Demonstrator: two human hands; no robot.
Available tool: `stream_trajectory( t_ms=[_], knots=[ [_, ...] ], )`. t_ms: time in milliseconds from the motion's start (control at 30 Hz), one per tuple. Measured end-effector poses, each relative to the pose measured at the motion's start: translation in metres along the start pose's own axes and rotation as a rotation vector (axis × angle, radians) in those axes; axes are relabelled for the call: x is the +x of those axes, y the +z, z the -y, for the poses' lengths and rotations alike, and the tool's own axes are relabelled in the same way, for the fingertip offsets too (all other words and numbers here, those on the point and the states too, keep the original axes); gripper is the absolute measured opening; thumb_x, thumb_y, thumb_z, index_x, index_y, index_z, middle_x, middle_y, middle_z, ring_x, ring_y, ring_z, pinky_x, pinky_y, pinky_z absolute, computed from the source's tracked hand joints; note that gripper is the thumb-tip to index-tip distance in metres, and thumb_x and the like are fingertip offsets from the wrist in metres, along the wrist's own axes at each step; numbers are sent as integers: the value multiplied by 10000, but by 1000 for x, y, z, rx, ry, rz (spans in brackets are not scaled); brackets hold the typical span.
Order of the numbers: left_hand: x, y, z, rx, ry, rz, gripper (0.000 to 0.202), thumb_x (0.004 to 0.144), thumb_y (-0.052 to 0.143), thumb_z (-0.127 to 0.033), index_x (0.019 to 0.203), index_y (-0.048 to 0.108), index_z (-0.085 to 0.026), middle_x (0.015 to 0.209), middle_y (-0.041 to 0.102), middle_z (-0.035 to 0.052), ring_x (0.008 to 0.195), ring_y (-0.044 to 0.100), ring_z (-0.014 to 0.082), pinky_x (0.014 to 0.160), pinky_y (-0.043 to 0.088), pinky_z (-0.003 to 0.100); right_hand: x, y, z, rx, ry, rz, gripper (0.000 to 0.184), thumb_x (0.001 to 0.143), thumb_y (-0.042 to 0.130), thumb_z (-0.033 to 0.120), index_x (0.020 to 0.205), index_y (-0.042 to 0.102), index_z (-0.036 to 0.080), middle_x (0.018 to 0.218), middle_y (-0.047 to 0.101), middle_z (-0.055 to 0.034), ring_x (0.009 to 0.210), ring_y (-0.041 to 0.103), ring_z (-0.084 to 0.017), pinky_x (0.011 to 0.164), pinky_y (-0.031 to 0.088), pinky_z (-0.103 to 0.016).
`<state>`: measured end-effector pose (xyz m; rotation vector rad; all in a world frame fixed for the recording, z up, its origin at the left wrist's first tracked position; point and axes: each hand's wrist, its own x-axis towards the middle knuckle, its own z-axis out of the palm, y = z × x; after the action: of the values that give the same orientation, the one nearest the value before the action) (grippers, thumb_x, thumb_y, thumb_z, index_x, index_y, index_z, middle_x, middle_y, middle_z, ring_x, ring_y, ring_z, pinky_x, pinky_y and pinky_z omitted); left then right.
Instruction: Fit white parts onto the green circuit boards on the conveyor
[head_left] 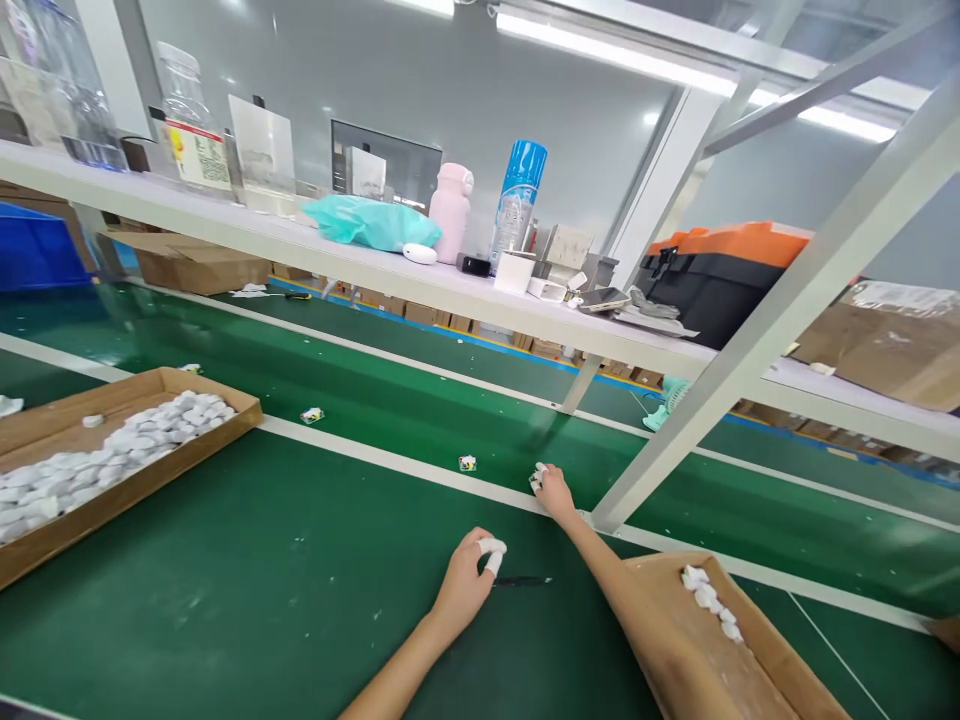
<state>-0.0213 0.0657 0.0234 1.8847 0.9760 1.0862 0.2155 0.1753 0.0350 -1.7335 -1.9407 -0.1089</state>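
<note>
My left hand is over the near green surface, with white covers on the thumb and index finger. Their tips come together in a pinch; anything between them is too small to make out. A thin black stick-like tool lies just right of the thumb; whether the hand touches it is unclear. Further out, my right hand reaches to the white strip, its covered fingertips closed on a small piece with white and dark parts, mostly hidden. To its left sits a similar small multicoloured piece with a white top, and another piece further left.
A cardboard tray of white pieces stands left; another carton tray with several white pieces is under my right forearm. A slanted metal post rises beside my right hand. Above runs a shelf with bottles and a toolbox.
</note>
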Motion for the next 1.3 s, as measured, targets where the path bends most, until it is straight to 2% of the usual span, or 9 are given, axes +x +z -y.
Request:
stream_trajectory(
  t_ms=[100, 167, 267, 367, 467, 600, 967, 1133, 1300],
  knots=[
    [-2, 2, -2, 8, -6, 23, 228, 863, 443, -156, 934, 657, -193, 960, 606, 47, 914, 591, 179, 843, 468, 309, 3, -38, 23, -5, -156, 3, 432, 833, 526, 250, 1246, 566, 132, 1194, 611, -148, 1111, 544, -283, 954, 459, -428],
    [-3, 3, -2, 9, -10, 34, 230, 864, 438, -155, 922, 657, -193, 954, 605, 47, 914, 590, 180, 843, 465, 310, 13, -84, 43, -3, -302, -38, 466, 885, 505, 328, 1332, 502, 194, 1257, 583, -111, 1180, 501, -266, 1015, 419, -435],
    [-3, 5, 0, 7, -16, 48, 234, 876, 428, -167, 913, 658, -195, 949, 602, 48, 905, 589, 179, 835, 461, 310, 46, -178, 72, -34, -599, -364, 427, 902, 495, 389, 1292, 542, 223, 1194, 602, -121, 1167, 506, -292, 1019, 400, -489],
    [-3, 5, 3, 15, -17, 54, 227, 878, 430, -174, 905, 655, -192, 946, 598, 50, 905, 587, 182, 837, 456, 312, 99, -268, 87, -18, -577, -642, 483, 929, 397, 482, 1300, 534, 205, 1147, 597, -128, 1141, 509, -302, 1002, 394, -505],
    [-2, 4, 5, 23, -19, 42, 218, 872, 435, -176, 903, 651, -191, 947, 597, 52, 907, 586, 185, 835, 453, 308, 152, -317, 85, 2, -456, -618, 564, 956, 301, 526, 1346, 496, 168, 1112, 618, -129, 1161, 487, -295, 1021, 365, -481],
    [-1, 1, 4, 16, -30, 31, 217, 874, 433, -189, 896, 649, -193, 947, 597, 50, 900, 587, 186, 821, 452, 299, 185, -322, 73, 12, -346, -447, 673, 953, 194, 601, 1233, 604, 147, 1021, 672, -136, 1111, 531, -299, 992, 383, -469],
    [0, -2, 6, -24, -46, 6, 239, 856, 411, -187, 870, 649, -189, 928, 598, 59, 881, 580, 188, 816, 446, 302, 184, -327, 65, -85, -119, -581, 640, 936, 323, 560, 1366, 486, 115, 1043, 672, -183, 1057, 570, -342, 933, 411, -503],
    [-2, 0, 17, -56, -105, -33, 227, 795, 423, -183, 816, 650, -194, 895, 603, 64, 852, 584, 201, 802, 470, 302, 212, -337, 45, 54, -126, -384, 613, 949, 252, 575, 1187, 634, 160, 1171, 655, -142, 1163, 545, -286, 1007, 393, -449],
    [-4, 13, 40, -107, -49, -74, 207, 779, 490, -309, 836, 672, -228, 893, 635, 76, 842, 591, 223, 801, 495, 325, 256, -346, 36, 96, -90, -185, 680, 923, 229, 662, 1024, 702, 185, 1149, 672, -135, 1268, 476, -308, 1004, 397, -519]
  ],
)
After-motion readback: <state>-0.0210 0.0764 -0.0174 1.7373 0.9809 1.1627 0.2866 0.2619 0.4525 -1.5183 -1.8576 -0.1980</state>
